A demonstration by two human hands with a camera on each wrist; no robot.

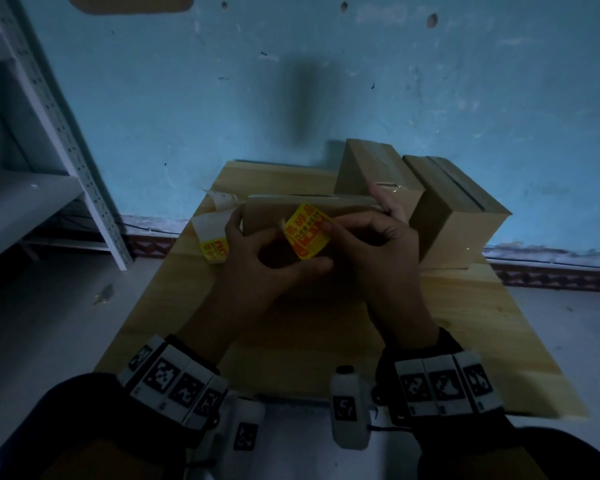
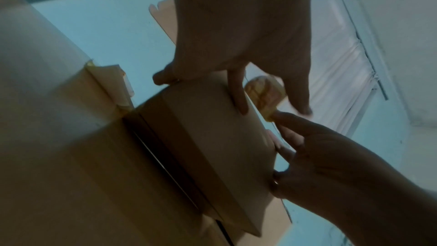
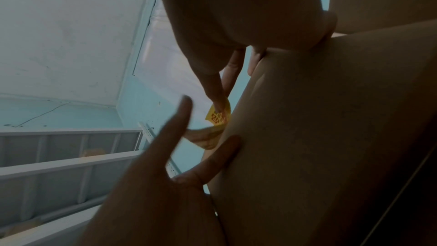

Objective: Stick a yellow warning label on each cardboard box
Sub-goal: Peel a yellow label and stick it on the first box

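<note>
The yellow warning label sits over the front face of the cardboard box at the tabletop's centre. My right hand pinches its 3 o'clock edge and my left hand grips the 6 o'clock corner. I'd tack one edge first, then smooth across to avoid creases.

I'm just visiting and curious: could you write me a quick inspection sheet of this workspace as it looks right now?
Surface: wooden table, partly bare.
Job's things: yellow label held over the near box; two more boxes behind.
Clutter: label sheet with curled backing, at the left.
Hands: left hand and right hand both pinch the label.
Cables: nothing seen.
Surroundings: blue wall, grey shelf.
</note>
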